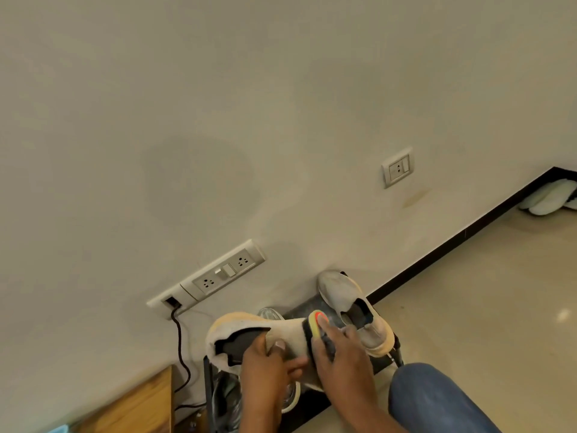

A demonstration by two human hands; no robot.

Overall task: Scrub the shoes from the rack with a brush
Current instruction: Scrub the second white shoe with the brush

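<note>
While gripping shoe (249,335), left hand (265,367) fingers curled.

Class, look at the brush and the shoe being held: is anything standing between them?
Nothing visible does. The right hand holds the brush directly against the held shoe, which the left hand grips.

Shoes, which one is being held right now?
The nearer beige shoe, gripped by the left hand; its partner sits untouched on the rack.

no readable text, labels, or numbers
</note>
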